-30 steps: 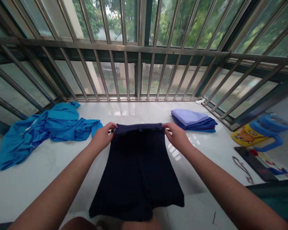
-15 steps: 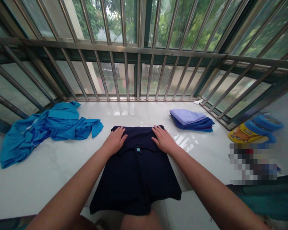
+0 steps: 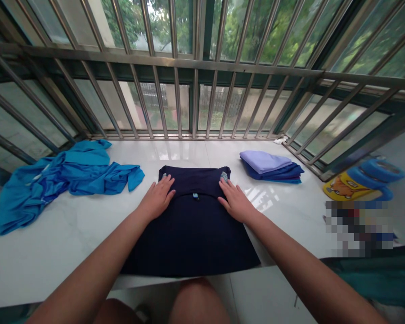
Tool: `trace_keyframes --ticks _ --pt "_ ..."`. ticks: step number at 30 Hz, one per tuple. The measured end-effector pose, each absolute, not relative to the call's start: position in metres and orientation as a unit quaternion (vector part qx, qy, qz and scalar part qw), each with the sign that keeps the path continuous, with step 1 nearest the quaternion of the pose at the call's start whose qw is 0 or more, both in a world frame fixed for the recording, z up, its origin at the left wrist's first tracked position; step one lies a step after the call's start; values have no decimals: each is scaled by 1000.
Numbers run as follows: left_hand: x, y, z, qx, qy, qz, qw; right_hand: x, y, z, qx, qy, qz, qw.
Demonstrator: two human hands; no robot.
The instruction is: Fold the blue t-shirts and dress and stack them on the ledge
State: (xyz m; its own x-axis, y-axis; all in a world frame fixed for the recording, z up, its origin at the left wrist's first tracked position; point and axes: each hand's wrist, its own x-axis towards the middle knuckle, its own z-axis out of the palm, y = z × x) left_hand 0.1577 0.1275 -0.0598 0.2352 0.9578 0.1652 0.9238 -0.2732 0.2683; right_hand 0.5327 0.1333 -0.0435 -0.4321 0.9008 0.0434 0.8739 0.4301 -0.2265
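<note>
A dark navy garment (image 3: pixel 192 234), a skirt or shorts (I cannot tell which), lies spread on the white ledge. Its waist edge faces the window, and a small label shows at the middle of the neck-like curve below that edge. My left hand (image 3: pixel 158 198) rests flat on its upper left side, fingers stretched out. Opposite it, my right hand (image 3: pixel 234 198) lies on the upper right side with fingers apart. Small grey patterned patches peek out at both upper corners by my fingertips. Neither hand grips anything.
Crumpled bright blue clothing (image 3: pixel 60 175) lies at the left. A stack of folded lilac and blue cloth (image 3: pixel 270 166) sits back right. Farther right stands a yellow and blue bottle (image 3: pixel 354 182), beside a blurred-out patch. Metal bars (image 3: pixel 202 65) border the white ledge (image 3: pixel 70 252).
The garment's lower part now lies flatter, with its hem straight near the ledge's front edge. My hands have slid slightly down from the waist edge, uncovering the grey patches.
</note>
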Motion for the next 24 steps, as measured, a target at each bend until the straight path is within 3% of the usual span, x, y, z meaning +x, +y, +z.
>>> trace_keyframes --ticks 5,10,15,20,24 --pt "148 118 -66 792 591 124 94 543 124 -40 -507 -853 117 40" --pt "146 182 -36 753 637 151 66 534 183 -8 -586 -805 65 71" --pt "137 243 -20 753 647 94 79 526 242 2 -592 -803 53 45" --pt "125 267 -15 752 649 54 102 528 271 1 -602 -796 66 5" --pt "117 267 -3 744 655 76 108 531 269 10 -614 -787 43 34"
